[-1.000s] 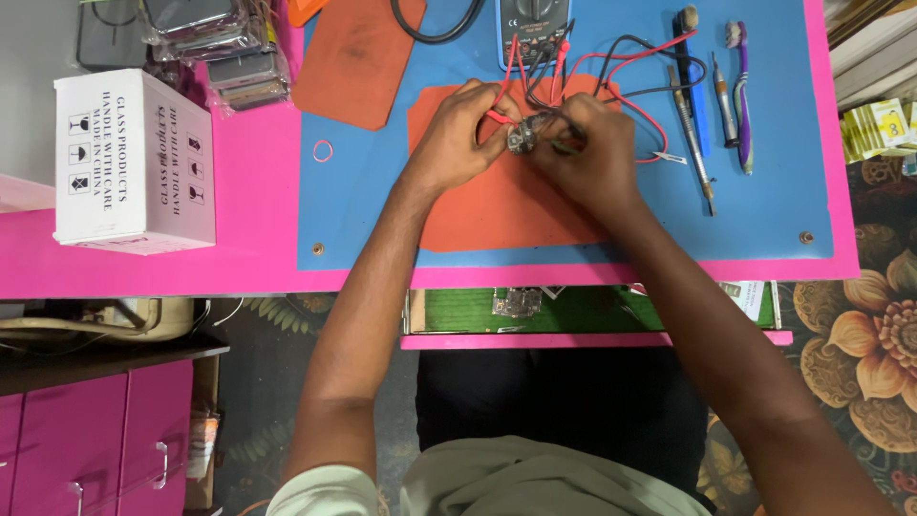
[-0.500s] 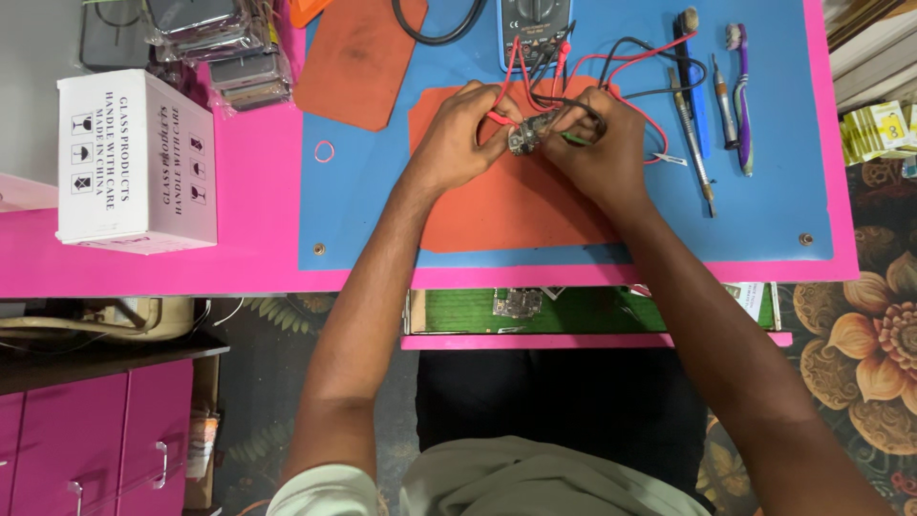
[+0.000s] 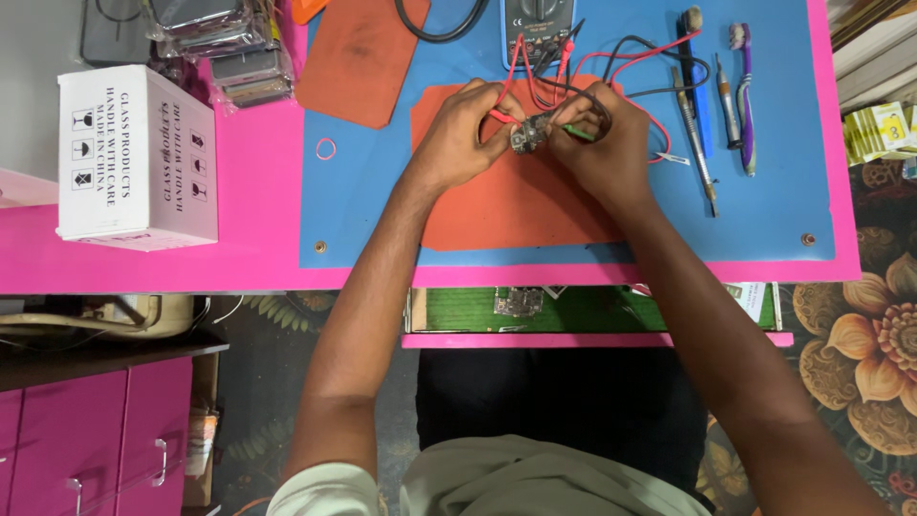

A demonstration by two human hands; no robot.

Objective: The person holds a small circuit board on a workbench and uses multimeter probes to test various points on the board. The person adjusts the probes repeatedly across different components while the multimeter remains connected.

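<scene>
Both hands meet over the orange mat (image 3: 506, 205), which lies on the blue mat (image 3: 764, 210) near the middle of the pink surface (image 3: 258, 258). The left hand (image 3: 463, 134) has its grip closed on a small metal part (image 3: 528, 134), fingers curled round its left side, and a red lead (image 3: 511, 72) runs from under that hand toward the far edge. The right hand (image 3: 597, 143) is closed too, pinching a thin green-tipped probe (image 3: 576, 131) whose end touches the part; how tightly it pinches I cannot tell. The part sits just above the orange mat, between the two hands, toward the far side of the surface. A meter (image 3: 540, 24) lies at the far edge, right behind the hands, with red and black leads looping from it. To the right of the right hand, on the blue mat, lie a blue tool (image 3: 695, 86), a slim metal tool (image 3: 697, 158) and a purple brush (image 3: 743, 96), side by side. A second orange mat (image 3: 358, 57) lies toward the far left of the blue mat, with a small pink ring (image 3: 326, 148) near it. A white box (image 3: 134, 158) stands at the left end of the surface
</scene>
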